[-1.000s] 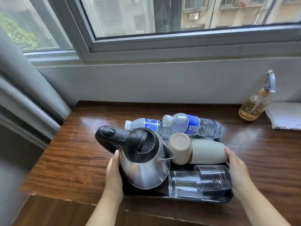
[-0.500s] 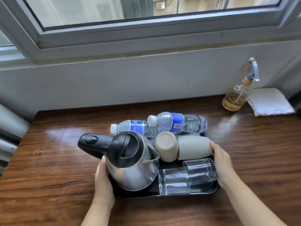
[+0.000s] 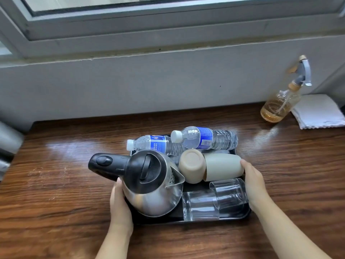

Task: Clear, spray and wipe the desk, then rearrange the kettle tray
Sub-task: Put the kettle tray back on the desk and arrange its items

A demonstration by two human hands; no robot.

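A black tray rests on the wooden desk. On it a steel kettle with a black lid and handle lies tipped, beside two beige cups, two clear glasses and two water bottles, all on their sides. My left hand grips the tray's left edge under the kettle. My right hand grips the tray's right edge, touching a beige cup.
A spray bottle with amber liquid stands at the desk's back right, next to a folded white cloth. A grey wall and window frame rise behind the desk. A grey curtain edge hangs at far left.
The view has swung right and down; the tray with both hands on its edges now sits nearer the desk's middle. The hands' grip on it is unchanged.
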